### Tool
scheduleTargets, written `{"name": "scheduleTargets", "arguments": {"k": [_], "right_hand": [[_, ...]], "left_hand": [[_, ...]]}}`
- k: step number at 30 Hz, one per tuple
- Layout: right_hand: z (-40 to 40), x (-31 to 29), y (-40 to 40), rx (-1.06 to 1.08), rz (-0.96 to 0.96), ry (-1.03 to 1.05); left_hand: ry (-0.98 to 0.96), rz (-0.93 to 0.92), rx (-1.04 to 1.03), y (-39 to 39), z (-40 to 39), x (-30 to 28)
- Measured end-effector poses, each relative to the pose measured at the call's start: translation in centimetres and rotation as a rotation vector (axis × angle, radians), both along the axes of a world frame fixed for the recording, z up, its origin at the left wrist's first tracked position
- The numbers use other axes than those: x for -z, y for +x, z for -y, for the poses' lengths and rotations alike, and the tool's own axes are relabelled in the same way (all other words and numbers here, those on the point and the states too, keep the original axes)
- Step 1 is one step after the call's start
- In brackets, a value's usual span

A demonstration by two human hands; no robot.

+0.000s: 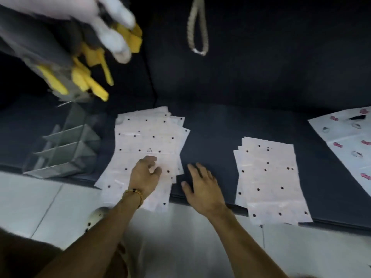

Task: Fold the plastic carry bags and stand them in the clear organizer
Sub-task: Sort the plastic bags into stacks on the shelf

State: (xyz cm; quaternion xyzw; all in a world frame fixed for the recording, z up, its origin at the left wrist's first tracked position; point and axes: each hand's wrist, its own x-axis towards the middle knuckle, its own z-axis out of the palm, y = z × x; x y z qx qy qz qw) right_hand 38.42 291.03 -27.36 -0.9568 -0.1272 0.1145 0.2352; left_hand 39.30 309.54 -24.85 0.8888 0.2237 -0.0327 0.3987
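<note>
2 stacks of dotted plastic bags [149, 141] [267, 177] overhang the dark surface's [210, 133] front edge, bare room between; clear organizer [66, 149] far left. Left hand [145, 174] pinches the left stack; right hand [200, 185] spread, hovering

A dark navy cushioned surface [251, 93] fills most of the view, with a seam running down its back portion. A looped braided cord [197, 31] hangs at the top centre. At the upper left sits a blurred soft item in grey, white and yellow [80, 47]; its identity cannot be determined. Pale floor tiles [40, 203] lie along the near edge. A beaded bracelet [135, 194] is on the wrist.
</note>
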Motion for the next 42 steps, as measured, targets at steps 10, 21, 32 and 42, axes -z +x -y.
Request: {"name": "scheduleTargets", "arguments": {"k": [10, 21, 32, 42], "right_hand": [[-7.6, 3.1, 1.4, -0.156, 0.013, -0.273], [4.1, 1.7, 5.9, 0.079, 0.017, -0.368], [-6.8, 1.1, 4.4, -0.309, 0.172, -0.294], [-7.9, 3.0, 5.8, -0.380, 0.067, -0.454]], "left_hand": [[0.312, -0.224, 0.038, -0.2, -9.8, 4.4], [0.198, -0.101, 0.413, 4.2, 1.2, 3.9], [0.089, 0.146, 0.304, 2.1, -3.8, 0.6], [0.389, 0.343, -0.031, -3.9, -15.7, -2.9]]}}
